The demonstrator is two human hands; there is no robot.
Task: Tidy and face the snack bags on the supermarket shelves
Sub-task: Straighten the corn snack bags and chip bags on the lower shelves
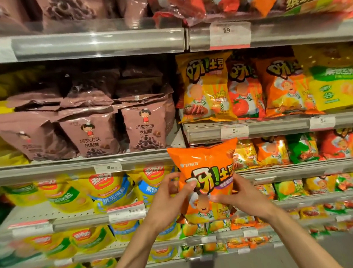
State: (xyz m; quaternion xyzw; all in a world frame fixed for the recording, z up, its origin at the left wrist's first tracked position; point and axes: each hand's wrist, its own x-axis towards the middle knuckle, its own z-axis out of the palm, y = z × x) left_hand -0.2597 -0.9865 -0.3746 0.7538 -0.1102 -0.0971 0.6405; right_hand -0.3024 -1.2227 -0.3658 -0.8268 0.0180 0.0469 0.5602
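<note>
Both hands hold one orange snack bag (206,174) upright in front of the shelves, its printed face toward the camera. The left hand (168,203) grips the bag's left edge, thumb curled over the front and fingers wrapped behind. The right hand (240,196) pinches the lower right side, thumb pressed on the front near the cartoon figure.

Just beyond the left hand, yellow bags (110,191) with blue and green bands sit on a shelf with a price tag (127,212) on its rail. Beyond the right hand, small orange, green and red bags (300,148) crowd the narrow shelves.

Above the hands and further back, a row of matching snack bags (246,87) stands facing forward on a shelf, and up to the left stand brown chocolate ring bags (145,126). Higher still, a shelf rail (99,44) carries more blurred bags.
</note>
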